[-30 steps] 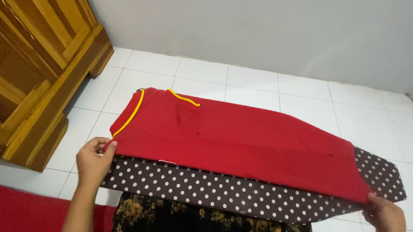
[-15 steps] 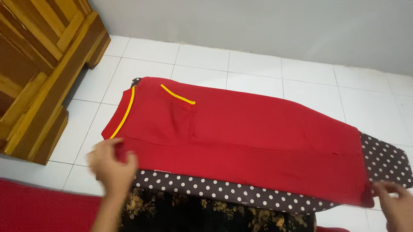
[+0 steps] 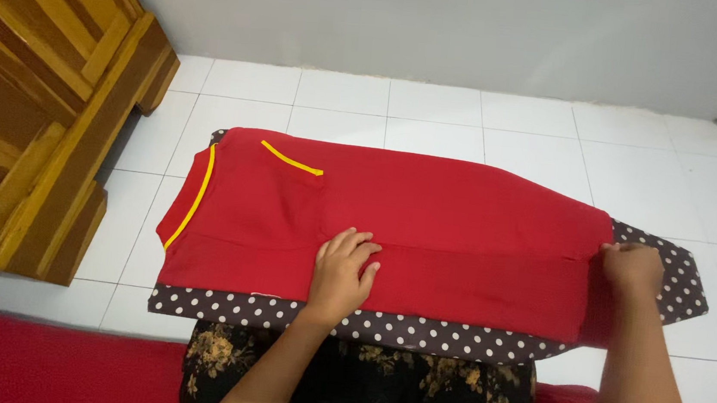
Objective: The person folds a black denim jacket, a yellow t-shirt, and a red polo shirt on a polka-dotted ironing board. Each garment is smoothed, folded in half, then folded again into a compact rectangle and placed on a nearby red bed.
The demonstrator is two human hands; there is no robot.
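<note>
My left hand (image 3: 342,271) lies flat on the red garment (image 3: 426,225), fingers spread and pressing near its middle. My right hand (image 3: 632,267) sits at the garment's right end, fingers curled together on the edge; I cannot tell whether they pinch it. The garment lies on a dotted board (image 3: 382,327) over white floor tiles (image 3: 435,113), beside a wooden cabinet (image 3: 31,95).

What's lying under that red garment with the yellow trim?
A dark polka-dot board lies under the red garment, showing along the near edge and right end. Its middle is covered, so anything else beneath cannot be seen.
</note>
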